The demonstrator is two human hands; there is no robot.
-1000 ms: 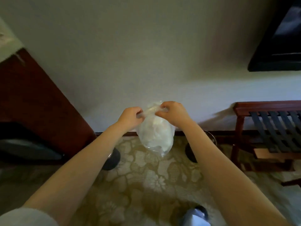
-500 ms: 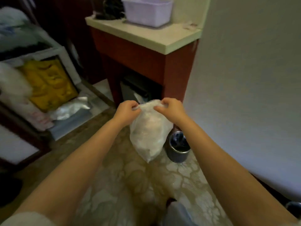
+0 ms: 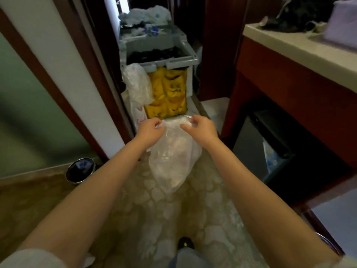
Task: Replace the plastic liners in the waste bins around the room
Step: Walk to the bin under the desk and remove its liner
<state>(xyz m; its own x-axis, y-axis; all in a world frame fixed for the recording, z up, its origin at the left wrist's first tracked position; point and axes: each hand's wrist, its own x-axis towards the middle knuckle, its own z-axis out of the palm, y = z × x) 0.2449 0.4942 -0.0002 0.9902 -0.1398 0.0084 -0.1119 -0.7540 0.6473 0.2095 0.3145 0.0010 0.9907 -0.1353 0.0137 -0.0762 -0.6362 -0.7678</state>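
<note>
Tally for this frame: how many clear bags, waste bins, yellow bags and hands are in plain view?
Clear bags: 2 (held bag, cart bag)
Waste bins: 1 (bin)
Yellow bags: 1 (yellow bag)
Hands: 2 (left hand, right hand)
Total: 6

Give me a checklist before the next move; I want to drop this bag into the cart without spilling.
1. Left hand and right hand both pinch the clear bag at its top: ok.
2. Bag mouth tied shut: cannot tell.
3. Bag hangs off the carpet: ok.
4. Cart with yellow sack straight ahead: ok.
5. Sack's opening free: cannot tell, the grey tray covers its top.
</note>
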